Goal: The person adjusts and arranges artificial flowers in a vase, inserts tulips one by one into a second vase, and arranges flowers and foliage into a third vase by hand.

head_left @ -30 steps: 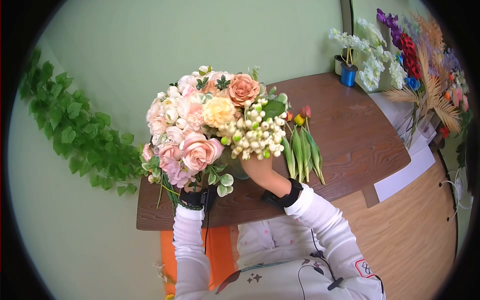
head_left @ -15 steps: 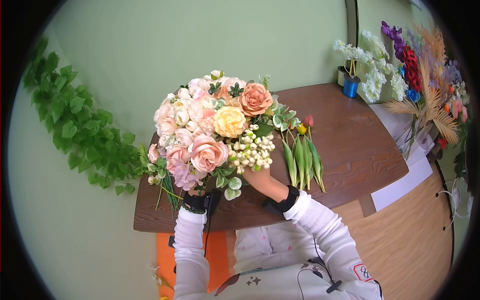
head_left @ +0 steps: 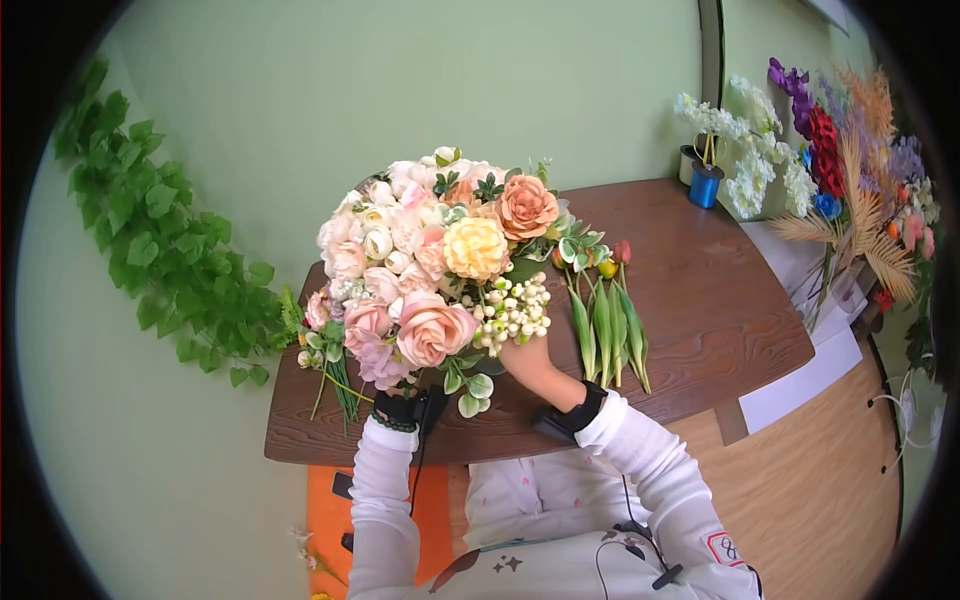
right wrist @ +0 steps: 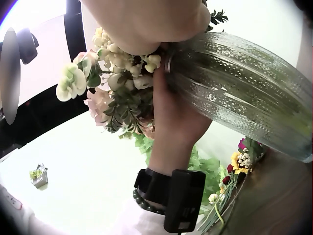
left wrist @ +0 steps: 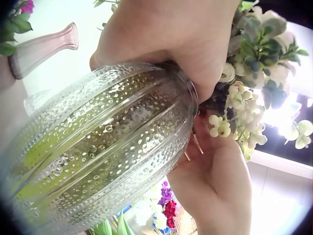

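Observation:
A bouquet of artificial roses, a yellow bloom (head_left: 475, 248) and white berries (head_left: 512, 312) fills the mouth of a ribbed glass vase (left wrist: 105, 142), which the flowers mostly hide in the head view. Curled round the vase's neck, my left hand (left wrist: 166, 39) grips it; flowers cover most of that hand from above. On the neck's other side, just under the berries, is my right hand (head_left: 535, 372), curled round the neck; its fingertips are partly hidden. In the right wrist view the glass vase (right wrist: 234, 83) lies between both hands, my right hand (right wrist: 151, 22) nearest the camera.
Several tulips (head_left: 610, 330) lie on the brown table (head_left: 705, 290) right of the bouquet. Thin green stems (head_left: 342, 395) are at its left edge. A blue spool (head_left: 705, 187) stands at the back right, beside white blossoms (head_left: 745, 185). A pink vase (left wrist: 44, 51) shows in the left wrist view.
The bouquet has shifted slightly right relative to the table and turned a little, showing more variegated leaves on its right. The berries sit lower against it. Both hands have stayed beneath the flowers.

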A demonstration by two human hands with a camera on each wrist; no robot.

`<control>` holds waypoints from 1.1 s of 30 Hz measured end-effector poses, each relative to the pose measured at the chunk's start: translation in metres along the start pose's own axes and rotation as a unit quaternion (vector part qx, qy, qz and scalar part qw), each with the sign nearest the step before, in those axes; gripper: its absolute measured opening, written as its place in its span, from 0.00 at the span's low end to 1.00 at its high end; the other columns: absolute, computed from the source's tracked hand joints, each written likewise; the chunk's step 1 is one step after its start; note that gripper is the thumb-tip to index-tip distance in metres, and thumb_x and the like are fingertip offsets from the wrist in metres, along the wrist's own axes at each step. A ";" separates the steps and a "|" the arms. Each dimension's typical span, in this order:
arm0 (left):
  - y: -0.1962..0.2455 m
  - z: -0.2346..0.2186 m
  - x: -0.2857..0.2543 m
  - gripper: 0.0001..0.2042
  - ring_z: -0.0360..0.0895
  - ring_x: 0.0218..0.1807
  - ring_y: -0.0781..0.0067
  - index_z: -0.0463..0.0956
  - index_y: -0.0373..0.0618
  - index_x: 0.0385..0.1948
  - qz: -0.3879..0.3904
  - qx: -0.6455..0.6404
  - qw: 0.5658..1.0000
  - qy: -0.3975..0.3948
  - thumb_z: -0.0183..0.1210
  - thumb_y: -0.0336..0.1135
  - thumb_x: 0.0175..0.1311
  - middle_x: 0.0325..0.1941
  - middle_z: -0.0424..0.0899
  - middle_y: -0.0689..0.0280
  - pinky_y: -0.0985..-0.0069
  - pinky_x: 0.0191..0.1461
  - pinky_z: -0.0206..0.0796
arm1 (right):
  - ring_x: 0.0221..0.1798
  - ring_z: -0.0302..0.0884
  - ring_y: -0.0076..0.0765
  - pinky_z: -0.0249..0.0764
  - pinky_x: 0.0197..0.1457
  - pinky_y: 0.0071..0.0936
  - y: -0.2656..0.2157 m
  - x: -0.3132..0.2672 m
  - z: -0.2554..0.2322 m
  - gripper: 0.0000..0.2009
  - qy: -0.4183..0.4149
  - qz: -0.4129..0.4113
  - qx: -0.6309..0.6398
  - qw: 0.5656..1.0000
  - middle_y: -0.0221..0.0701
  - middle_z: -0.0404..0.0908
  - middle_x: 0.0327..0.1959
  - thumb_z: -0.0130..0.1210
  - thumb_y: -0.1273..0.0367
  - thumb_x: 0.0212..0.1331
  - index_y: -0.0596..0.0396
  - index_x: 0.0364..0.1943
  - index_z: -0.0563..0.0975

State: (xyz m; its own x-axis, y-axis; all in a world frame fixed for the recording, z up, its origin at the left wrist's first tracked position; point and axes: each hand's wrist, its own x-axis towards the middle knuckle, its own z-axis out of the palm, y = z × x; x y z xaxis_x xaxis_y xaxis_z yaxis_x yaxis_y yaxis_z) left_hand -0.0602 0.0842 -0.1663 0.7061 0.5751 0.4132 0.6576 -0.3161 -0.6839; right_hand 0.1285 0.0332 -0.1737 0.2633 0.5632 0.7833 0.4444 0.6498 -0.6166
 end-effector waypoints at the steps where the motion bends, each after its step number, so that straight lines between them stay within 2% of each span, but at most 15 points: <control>1: -0.001 0.001 0.003 0.18 0.72 0.41 0.65 0.70 0.43 0.45 -0.001 -0.009 1.000 -0.002 0.56 0.35 0.51 0.36 0.73 0.62 0.74 0.50 0.62 | 0.39 0.73 0.41 0.68 0.43 0.31 -0.003 0.002 -0.004 0.14 -0.026 0.062 0.081 0.994 0.37 0.75 0.35 0.56 0.78 0.38 0.58 0.35 0.74; 3: 0.000 0.001 0.003 0.18 0.72 0.41 0.65 0.70 0.43 0.45 -0.003 -0.029 1.000 -0.004 0.56 0.35 0.51 0.36 0.73 0.62 0.74 0.50 0.62 | 0.39 0.73 0.39 0.68 0.44 0.30 -0.017 0.010 -0.018 0.14 -0.053 0.113 0.091 0.988 0.36 0.76 0.34 0.55 0.79 0.37 0.58 0.35 0.74; 5: -0.002 0.002 0.003 0.18 0.72 0.41 0.65 0.70 0.43 0.45 -0.005 -0.047 0.999 -0.006 0.56 0.35 0.51 0.36 0.74 0.62 0.74 0.50 0.62 | 0.37 0.74 0.33 0.69 0.43 0.29 -0.025 0.017 -0.029 0.10 -0.049 0.023 0.068 0.996 0.32 0.77 0.34 0.54 0.74 0.47 0.58 0.37 0.74; 7: -0.003 0.002 0.000 0.18 0.72 0.41 0.64 0.70 0.43 0.45 -0.009 -0.063 0.998 -0.007 0.56 0.35 0.51 0.36 0.74 0.61 0.74 0.49 0.62 | 0.38 0.74 0.34 0.68 0.43 0.28 -0.031 0.023 -0.038 0.11 -0.041 0.017 0.081 0.996 0.34 0.76 0.36 0.51 0.78 0.46 0.59 0.37 0.73; 9: 0.003 0.002 0.004 0.18 0.72 0.41 0.64 0.70 0.43 0.45 -0.014 -0.080 0.997 -0.008 0.56 0.35 0.51 0.37 0.74 0.61 0.73 0.49 0.62 | 0.37 0.73 0.37 0.67 0.41 0.26 -0.031 0.021 -0.048 0.14 -0.018 0.059 0.117 0.991 0.36 0.75 0.34 0.47 0.82 0.42 0.60 0.37 0.74; 10: 0.008 0.000 0.003 0.18 0.72 0.41 0.64 0.70 0.43 0.45 -0.015 -0.089 0.996 -0.009 0.56 0.35 0.51 0.37 0.74 0.61 0.73 0.49 0.62 | 0.33 0.69 0.30 0.64 0.37 0.21 -0.028 0.015 -0.053 0.11 -0.023 0.159 0.190 0.969 0.34 0.71 0.31 0.43 0.83 0.45 0.61 0.33 0.72; 13: 0.018 -0.003 0.000 0.18 0.72 0.41 0.64 0.70 0.43 0.45 -0.018 -0.118 0.993 -0.008 0.56 0.35 0.51 0.37 0.74 0.61 0.73 0.49 0.62 | 0.31 0.65 0.25 0.62 0.35 0.17 -0.033 0.005 -0.078 0.08 0.016 0.186 0.201 0.962 0.32 0.67 0.30 0.41 0.83 0.46 0.61 0.30 0.69; 15: 0.026 -0.004 -0.006 0.18 0.72 0.42 0.64 0.70 0.43 0.45 -0.019 -0.137 0.990 -0.009 0.56 0.36 0.51 0.37 0.74 0.61 0.73 0.49 0.62 | 0.33 0.63 0.26 0.61 0.38 0.18 -0.055 0.018 -0.090 0.06 0.039 0.158 0.222 0.961 0.32 0.65 0.31 0.43 0.82 0.46 0.59 0.28 0.66; 17: 0.027 -0.005 -0.001 0.18 0.72 0.42 0.63 0.70 0.43 0.45 -0.018 -0.157 0.987 -0.012 0.56 0.36 0.51 0.38 0.74 0.60 0.73 0.49 0.62 | 0.39 0.65 0.32 0.61 0.46 0.24 -0.061 0.036 -0.095 0.10 0.061 -0.041 0.085 0.994 0.36 0.67 0.39 0.48 0.78 0.46 0.59 0.35 0.68; 20: 0.023 -0.003 0.012 0.18 0.72 0.42 0.63 0.70 0.43 0.45 -0.022 -0.180 0.983 -0.019 0.56 0.36 0.51 0.38 0.74 0.60 0.72 0.49 0.63 | 0.50 0.63 0.41 0.58 0.55 0.32 -0.089 0.075 -0.104 0.17 0.018 -0.135 -0.042 0.990 0.41 0.66 0.49 0.52 0.72 0.47 0.59 0.45 0.69; 21: 0.022 -0.002 0.011 0.18 0.72 0.42 0.63 0.70 0.43 0.45 -0.024 -0.188 0.982 -0.022 0.56 0.36 0.51 0.38 0.74 0.60 0.72 0.49 0.63 | 0.50 0.63 0.41 0.58 0.55 0.32 -0.093 0.084 -0.104 0.17 0.016 -0.136 -0.040 0.990 0.41 0.66 0.49 0.52 0.72 0.47 0.59 0.45 0.69; 23: 0.018 -0.001 0.024 0.18 0.72 0.42 0.63 0.70 0.43 0.45 -0.026 -0.202 0.979 -0.025 0.56 0.36 0.51 0.38 0.74 0.60 0.72 0.49 0.63 | 0.58 0.59 0.45 0.55 0.59 0.36 -0.098 0.098 -0.100 0.24 -0.082 -0.130 0.028 0.988 0.42 0.63 0.56 0.52 0.68 0.49 0.58 0.53 0.65; 27: 0.025 -0.001 -0.004 0.18 0.72 0.42 0.62 0.70 0.43 0.45 -0.037 -0.230 0.972 -0.030 0.56 0.36 0.52 0.39 0.74 0.60 0.72 0.49 0.63 | 0.57 0.63 0.48 0.55 0.61 0.37 -0.094 0.101 -0.105 0.20 -0.250 -0.215 0.036 0.944 0.44 0.67 0.54 0.43 0.73 0.50 0.59 0.52 0.68; 29: 0.026 -0.004 -0.002 0.18 0.72 0.42 0.62 0.70 0.43 0.45 -0.045 -0.246 0.968 -0.033 0.56 0.36 0.52 0.39 0.74 0.59 0.72 0.49 0.63 | 0.56 0.64 0.50 0.55 0.61 0.38 -0.092 0.096 -0.109 0.23 -0.270 -0.244 0.049 0.930 0.45 0.68 0.53 0.39 0.76 0.46 0.58 0.52 0.69; 33: 0.028 -0.001 0.008 0.18 0.72 0.43 0.62 0.70 0.43 0.45 -0.062 -0.284 0.956 -0.036 0.56 0.36 0.52 0.39 0.74 0.59 0.71 0.49 0.63 | 0.59 0.59 0.52 0.54 0.61 0.42 -0.079 0.092 -0.113 0.27 -0.282 -0.268 0.012 0.921 0.44 0.63 0.58 0.44 0.76 0.41 0.55 0.53 0.68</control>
State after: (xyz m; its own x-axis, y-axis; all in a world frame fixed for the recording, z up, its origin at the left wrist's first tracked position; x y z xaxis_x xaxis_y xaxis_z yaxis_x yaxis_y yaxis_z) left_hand -0.0355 0.0791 -0.1816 0.6077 0.6785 0.4126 0.7856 -0.5898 -0.1871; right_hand 0.2142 -0.0237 -0.0438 -0.4787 0.3302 0.8135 0.3609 0.9187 -0.1605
